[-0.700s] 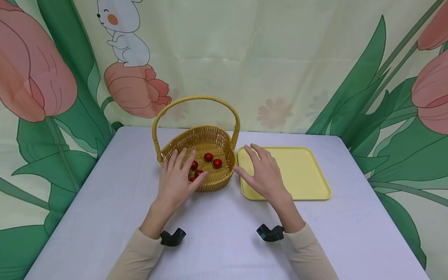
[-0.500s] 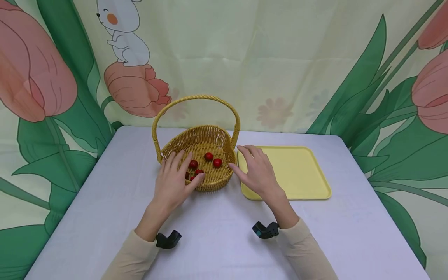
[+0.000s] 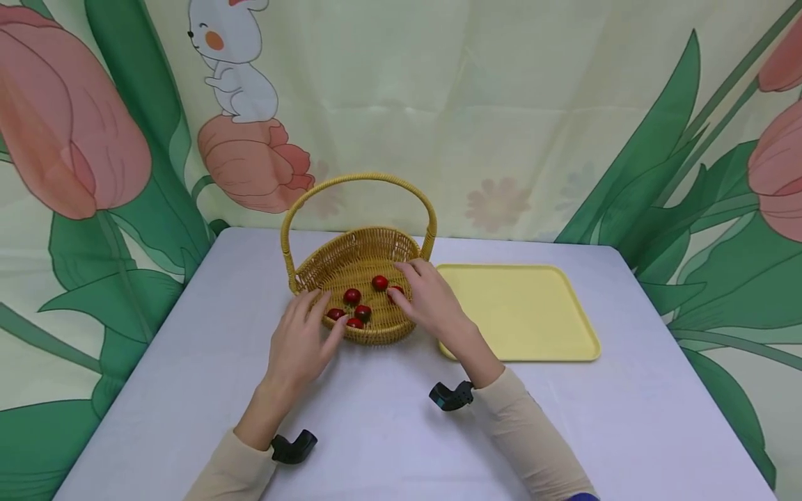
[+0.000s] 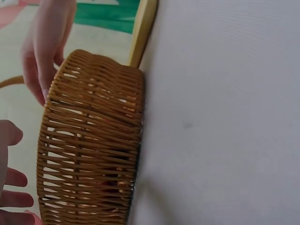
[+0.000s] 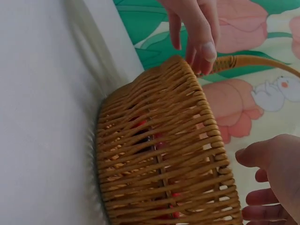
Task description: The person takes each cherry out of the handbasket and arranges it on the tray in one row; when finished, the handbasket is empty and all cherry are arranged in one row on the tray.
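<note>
A wicker basket (image 3: 382, 337) with a tall arched handle stands at the back of the table, with several small, glossy dark-red fruits (image 3: 352, 296) on its bottom. My right hand (image 3: 435, 303) reaches over the basket's right rim, fingers loosely bent and thumb apart, partly covering one fruit. At the front left rim is my left hand (image 3: 297, 341), its fingers spread and nothing in its grasp. The right wrist view shows the left hand's fingertips (image 5: 206, 51) right at the rim, while the right thumb and fingers (image 5: 262, 154) stand beside the weave.
A yellow rectangular tray (image 3: 520, 313) lies to the right of the basket, partly behind the right forearm. A white cloth (image 3: 376, 431) covers the table. Behind it hangs a printed curtain (image 3: 532, 139) with tulips and a rabbit. Each wrist wears a black camera (image 3: 294, 447).
My right hand has moved left from over the tray's edge to above the basket's right side. The left hand has drawn back slightly toward the front, uncovering more fruits. The head view has shifted a little.
</note>
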Demonstrator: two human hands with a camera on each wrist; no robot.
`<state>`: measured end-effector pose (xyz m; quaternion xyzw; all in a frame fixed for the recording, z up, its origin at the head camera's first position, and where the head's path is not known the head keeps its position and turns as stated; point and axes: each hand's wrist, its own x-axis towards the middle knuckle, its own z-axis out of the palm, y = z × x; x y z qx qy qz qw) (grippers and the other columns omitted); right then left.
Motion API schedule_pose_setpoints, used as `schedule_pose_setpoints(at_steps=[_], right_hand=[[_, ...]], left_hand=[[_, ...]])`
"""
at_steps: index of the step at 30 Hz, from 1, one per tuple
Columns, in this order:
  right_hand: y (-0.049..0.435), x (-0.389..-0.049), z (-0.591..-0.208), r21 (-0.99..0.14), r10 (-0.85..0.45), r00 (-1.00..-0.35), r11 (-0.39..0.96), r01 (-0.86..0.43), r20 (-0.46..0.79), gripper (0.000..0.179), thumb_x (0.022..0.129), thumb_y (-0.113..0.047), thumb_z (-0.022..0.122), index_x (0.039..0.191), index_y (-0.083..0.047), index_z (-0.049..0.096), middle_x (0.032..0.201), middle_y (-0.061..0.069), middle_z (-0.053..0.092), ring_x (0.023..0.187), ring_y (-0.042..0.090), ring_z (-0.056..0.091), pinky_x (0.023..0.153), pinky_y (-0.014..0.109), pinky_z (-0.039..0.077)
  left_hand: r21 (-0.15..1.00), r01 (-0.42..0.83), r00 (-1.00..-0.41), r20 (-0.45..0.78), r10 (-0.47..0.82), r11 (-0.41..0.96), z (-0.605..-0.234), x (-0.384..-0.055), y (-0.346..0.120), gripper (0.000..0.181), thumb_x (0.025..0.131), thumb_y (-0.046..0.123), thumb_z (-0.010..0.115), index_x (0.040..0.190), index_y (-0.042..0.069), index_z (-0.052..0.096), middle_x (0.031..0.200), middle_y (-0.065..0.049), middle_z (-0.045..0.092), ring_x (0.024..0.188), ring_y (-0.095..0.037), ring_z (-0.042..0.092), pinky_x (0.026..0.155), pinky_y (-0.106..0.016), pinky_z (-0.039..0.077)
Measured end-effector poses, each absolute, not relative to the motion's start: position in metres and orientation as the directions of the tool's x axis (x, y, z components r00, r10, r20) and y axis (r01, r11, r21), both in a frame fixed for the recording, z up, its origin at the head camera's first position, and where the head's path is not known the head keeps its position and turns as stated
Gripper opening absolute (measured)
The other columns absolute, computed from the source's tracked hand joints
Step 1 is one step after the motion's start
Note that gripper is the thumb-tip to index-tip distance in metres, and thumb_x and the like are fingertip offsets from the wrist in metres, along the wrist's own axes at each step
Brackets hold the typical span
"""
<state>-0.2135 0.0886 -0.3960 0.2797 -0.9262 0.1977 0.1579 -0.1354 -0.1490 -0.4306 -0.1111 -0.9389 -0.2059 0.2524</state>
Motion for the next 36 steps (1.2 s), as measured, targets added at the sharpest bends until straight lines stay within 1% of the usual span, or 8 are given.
schedule_pose_setpoints(at_steps=[6, 12, 15, 20, 24, 27, 31, 36], right_hand=[[0.074, -0.224, -0.397, -0.273, -0.474, -0.826, 0.788, -0.552, 0.305, 0.045, 0.097, -0.027, 0.064, 0.134, -0.002, 0.058, 0.126, 0.016, 0.062, 0.116, 0.031, 0.060, 0.100, 0.042, 0.052], [0.065, -0.232, -0.401, -0.251, -0.480, -0.851, 0.815, -0.523, 0.215, 0.043, 0.097, -0.027, 0.065, 0.131, -0.002, 0.061, 0.124, 0.016, 0.061, 0.113, 0.030, 0.061, 0.094, 0.042, 0.055], [0.062, -0.235, -0.405, -0.235, -0.480, -0.858, 0.826, -0.512, 0.182, 0.041, 0.097, -0.027, 0.066, 0.129, -0.001, 0.062, 0.124, 0.017, 0.061, 0.112, 0.029, 0.061, 0.093, 0.041, 0.057], [0.060, -0.239, -0.409, -0.223, -0.461, -0.882, 0.854, -0.470, 0.096, 0.039, 0.096, -0.024, 0.068, 0.126, 0.000, 0.062, 0.123, 0.018, 0.062, 0.110, 0.029, 0.061, 0.093, 0.038, 0.057], [0.056, -0.242, -0.410, -0.223, -0.437, -0.899, 0.875, -0.430, 0.022, 0.041, 0.095, -0.023, 0.068, 0.128, 0.000, 0.060, 0.124, 0.019, 0.062, 0.112, 0.030, 0.063, 0.094, 0.040, 0.057], [0.052, -0.244, -0.411, -0.217, -0.432, -0.901, 0.882, -0.418, -0.021, 0.042, 0.096, -0.022, 0.068, 0.130, 0.001, 0.058, 0.122, 0.019, 0.063, 0.107, 0.028, 0.066, 0.090, 0.039, 0.058], [0.049, -0.246, -0.413, -0.196, -0.441, -0.896, 0.884, -0.424, -0.050, 0.040, 0.097, -0.020, 0.067, 0.129, 0.002, 0.058, 0.119, 0.020, 0.064, 0.102, 0.026, 0.067, 0.086, 0.037, 0.059], [0.043, -0.248, -0.413, -0.199, -0.443, -0.893, 0.884, -0.422, -0.074, 0.039, 0.097, -0.019, 0.066, 0.131, -0.001, 0.058, 0.121, 0.018, 0.064, 0.105, 0.025, 0.066, 0.089, 0.037, 0.059]], left_hand=[[0.372, 0.300, -0.829, 0.558, 0.047, 0.878, -0.441, -0.132, -0.152, 0.051, 0.095, 0.033, 0.064, 0.129, -0.005, 0.063, 0.133, -0.024, 0.060, 0.129, -0.042, 0.053, 0.105, -0.055, 0.048], [0.400, 0.299, -0.814, 0.581, 0.012, 0.867, -0.453, -0.130, -0.153, 0.046, 0.095, 0.032, 0.065, 0.123, -0.005, 0.066, 0.132, -0.022, 0.060, 0.126, -0.037, 0.055, 0.094, -0.053, 0.055], [0.405, 0.310, -0.802, 0.597, 0.008, 0.860, -0.455, -0.131, -0.153, 0.044, 0.095, 0.031, 0.066, 0.120, -0.004, 0.067, 0.132, -0.021, 0.060, 0.126, -0.037, 0.056, 0.092, -0.053, 0.056], [0.412, 0.316, -0.798, 0.603, 0.004, 0.854, -0.457, -0.132, -0.153, 0.042, 0.095, 0.032, 0.067, 0.119, -0.002, 0.068, 0.132, -0.020, 0.060, 0.124, -0.037, 0.058, 0.092, -0.052, 0.056], [0.401, 0.309, -0.797, 0.604, 0.005, 0.862, -0.458, -0.133, -0.153, 0.042, 0.095, 0.034, 0.067, 0.120, -0.001, 0.068, 0.132, -0.019, 0.060, 0.123, -0.037, 0.059, 0.094, -0.052, 0.056], [0.397, 0.304, -0.794, 0.608, 0.000, 0.866, -0.460, -0.133, -0.154, 0.042, 0.095, 0.034, 0.067, 0.120, 0.000, 0.068, 0.133, -0.018, 0.060, 0.122, -0.036, 0.060, 0.093, -0.052, 0.056], [0.400, 0.297, -0.796, 0.605, -0.006, 0.867, -0.462, -0.133, -0.155, 0.042, 0.095, 0.035, 0.066, 0.120, 0.001, 0.068, 0.133, -0.017, 0.060, 0.120, -0.037, 0.061, 0.092, -0.051, 0.056], [0.399, 0.289, -0.796, 0.605, -0.012, 0.870, -0.462, -0.132, -0.157, 0.042, 0.095, 0.035, 0.066, 0.121, 0.001, 0.068, 0.134, -0.017, 0.060, 0.119, -0.037, 0.061, 0.090, -0.051, 0.056]])
